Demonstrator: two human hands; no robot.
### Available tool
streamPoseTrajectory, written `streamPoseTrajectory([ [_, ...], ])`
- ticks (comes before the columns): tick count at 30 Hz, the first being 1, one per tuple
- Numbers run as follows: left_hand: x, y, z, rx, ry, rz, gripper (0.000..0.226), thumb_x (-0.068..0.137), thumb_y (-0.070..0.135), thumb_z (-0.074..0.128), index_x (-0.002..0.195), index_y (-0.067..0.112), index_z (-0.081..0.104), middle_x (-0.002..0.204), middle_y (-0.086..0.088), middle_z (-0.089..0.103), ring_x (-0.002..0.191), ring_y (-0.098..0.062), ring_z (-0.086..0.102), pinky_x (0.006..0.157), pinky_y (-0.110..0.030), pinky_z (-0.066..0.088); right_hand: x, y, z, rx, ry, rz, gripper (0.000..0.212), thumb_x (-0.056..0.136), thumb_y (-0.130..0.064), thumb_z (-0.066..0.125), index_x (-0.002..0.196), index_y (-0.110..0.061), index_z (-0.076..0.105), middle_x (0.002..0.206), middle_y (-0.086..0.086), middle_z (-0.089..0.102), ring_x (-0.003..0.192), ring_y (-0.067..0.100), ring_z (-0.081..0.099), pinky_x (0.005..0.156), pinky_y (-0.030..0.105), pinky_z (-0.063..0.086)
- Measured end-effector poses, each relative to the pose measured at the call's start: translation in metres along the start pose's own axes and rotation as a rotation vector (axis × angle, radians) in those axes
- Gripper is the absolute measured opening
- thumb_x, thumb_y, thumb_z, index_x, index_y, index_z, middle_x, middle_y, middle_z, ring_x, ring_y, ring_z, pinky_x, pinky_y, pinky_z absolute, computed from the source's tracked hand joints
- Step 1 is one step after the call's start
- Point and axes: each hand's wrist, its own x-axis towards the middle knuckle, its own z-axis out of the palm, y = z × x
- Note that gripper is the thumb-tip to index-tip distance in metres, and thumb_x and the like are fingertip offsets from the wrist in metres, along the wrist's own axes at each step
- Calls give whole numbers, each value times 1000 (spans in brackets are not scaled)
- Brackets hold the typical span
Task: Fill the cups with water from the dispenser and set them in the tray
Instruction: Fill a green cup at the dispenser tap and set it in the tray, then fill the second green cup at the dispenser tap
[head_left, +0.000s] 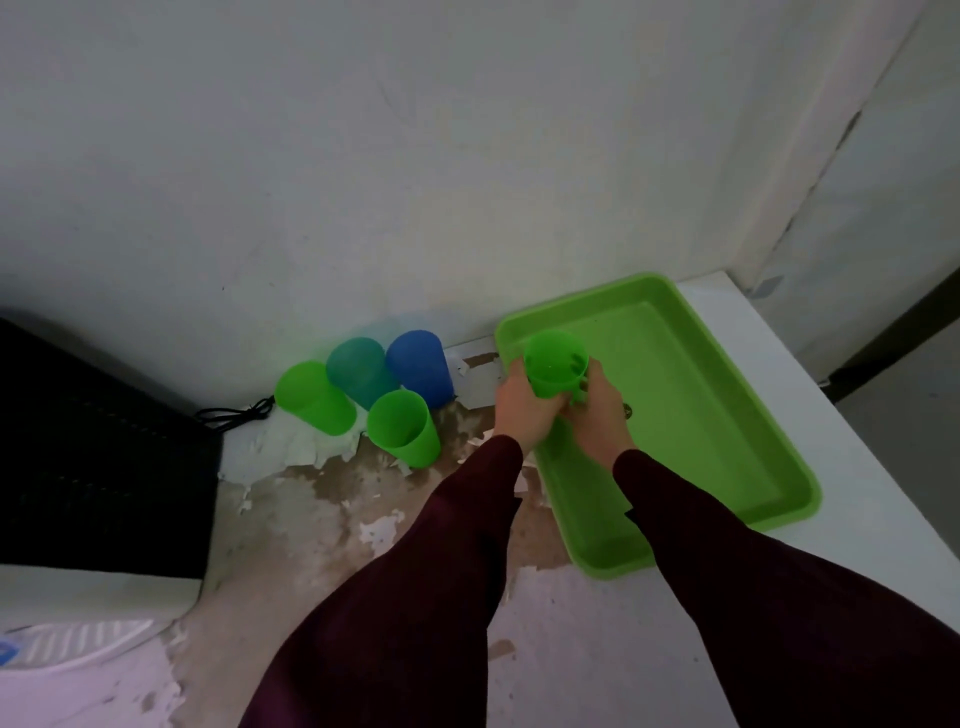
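Your left hand (519, 402): it wraps the left side of the green cup (555, 366), fingers curled around the wall and grasping it.
Your right hand (600, 410): it presses on the cup's right side, fingers closed around the lower wall, so both hands grasp the same cup.
Cup you hold: upright, mouth open toward you, over the far left part of the tray (727, 415). You cannot tell whether its base touches the tray floor, nor whether it holds water.
Tray: a bright green rectangular one lying flat on the right part of the desk (322, 525), its long side running from far left to near right. Your hands and the held cup are the only things over it.
Other cups: four stand in a cluster left of the tray, close to the wall (363, 156).
Far green cup (311, 397): leftmost of the cluster, just beside the teal one.
Teal cup (358, 371): at the far side, between the green and the blue.
Blue cup (421, 369): rightmost, nearest the tray's far left corner but apart from it.
Near green cup (402, 428): in front of the teal and blue ones, closest to your left sleeve (415, 561).
Desk: its pale coating is peeled and flaking, showing brown patches between the cups and your arms.
Dispenser (93, 467): the dark body stands at the left edge, with a white base near you.
Cable (234, 415): a black cord lies coiled between the dark body and the far green cup.
Your right sleeve (753, 597): dark maroon, crossing the near edge of the tray.
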Motion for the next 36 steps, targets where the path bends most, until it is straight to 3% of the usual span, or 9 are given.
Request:
streamPoseTrajectory([
  [5,-10,-3,-3,-22,-47,-13,56,82,16,69,132,10,46,129,-10,56,118,-22,52,90,-24,40,-5,7,3,20,-22,36,47,87,-5,63,129,-7,43,115,-3,55,108,16,55,79,13,44],
  [9,-35,-12,-15,-102,50,-33,48,89,18,61,134,13,47,123,-2,59,110,-15,57,96,-30,47,-6,5,3,17,-54,43,55,84,-6,68,132,-9,41,128,7,56,116,19,54,100,38,48],
  [13,-76,-51,-34,-206,325,-187,20,92,20,55,111,19,61,98,6,67,87,-11,65,78,-34,58,-16,-2,6,29,-15,165,88,84,-1,67,151,-9,11,153,15,32,139,29,35,115,50,30],
  [17,-95,-82,-57,-257,696,-329,18,88,14,61,105,13,56,106,-10,66,93,-21,62,72,-23,49,-52,-3,20,-75,8,257,67,92,-13,60,148,-8,23,151,13,35,138,27,36,116,45,30],
  [20,-81,-83,-70,-288,606,-331,72,82,20,71,139,9,30,144,-14,40,129,-27,43,106,-41,39,-82,-7,33,-128,-79,231,60,95,-18,56,147,-9,28,150,10,36,136,24,37,115,40,31],
  [22,-69,-79,-79,-309,586,-230,84,76,16,77,142,12,25,144,-11,38,126,-22,44,103,-33,38,-99,-7,39,-195,-142,182,63,94,-17,56,148,-9,25,150,9,34,136,23,36,115,34,29],
  [26,-54,-78,-93,-288,535,-95,70,74,14,78,131,12,37,126,-5,53,111,-21,54,96,-33,43,-127,0,41,-365,-198,22,59,99,-14,47,150,-9,19,154,9,27,139,16,27,109,16,17],
  [30,-71,-82,-104,-249,480,-76,63,73,23,79,125,20,43,116,4,55,102,-13,54,87,-26,42,-137,10,41,-508,-233,-48,66,101,-20,43,152,-9,4,160,10,10,147,22,13,120,30,11],
  [36,-151,-110,-122,-240,345,-102,66,68,31,82,124,27,46,117,8,60,106,-11,59,92,-34,49,-140,8,43,-634,-196,-73,71,97,-16,51,152,-9,8,159,15,16,142,28,27,115,34,25],
])
